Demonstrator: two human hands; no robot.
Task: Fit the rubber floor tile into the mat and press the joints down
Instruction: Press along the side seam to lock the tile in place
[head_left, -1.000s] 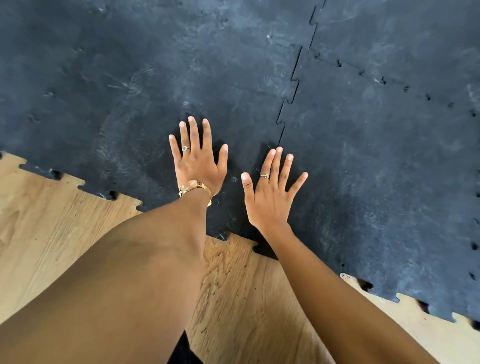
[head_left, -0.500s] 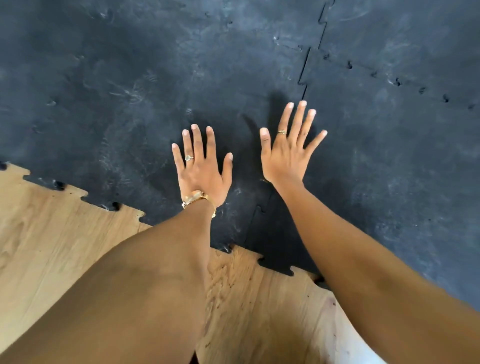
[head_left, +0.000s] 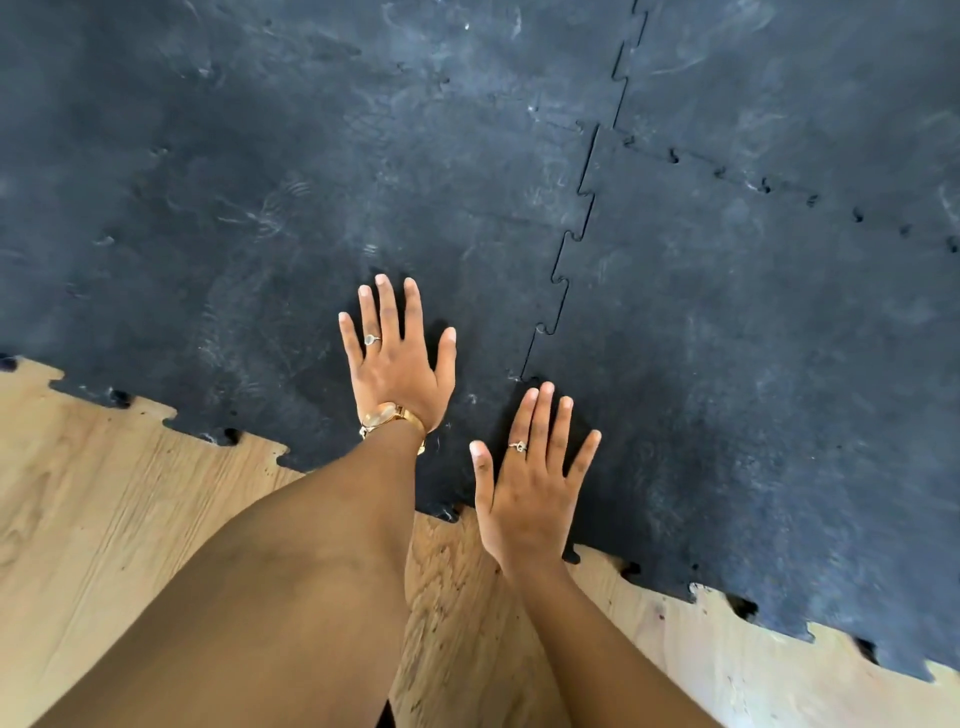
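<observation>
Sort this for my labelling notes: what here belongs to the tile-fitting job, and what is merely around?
Job:
- black interlocking rubber floor tiles
- jigsaw-toothed joint between tiles
- left hand, flat on mat
- right hand, flat by joint

Merely around:
- light wooden plank floor
- gold wrist bracelet

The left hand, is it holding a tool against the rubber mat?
No, the left hand lies open and flat with fingers spread on the rubber mat, and nothing is held in it.

You've got bare wood-look floor (head_left: 130, 519) showing along the near side, light oak colour with visible grain running lengthwise. There's a darker, speckled plank (head_left: 457, 623) in the middle of it, peppered with little dark flecks.
</observation>
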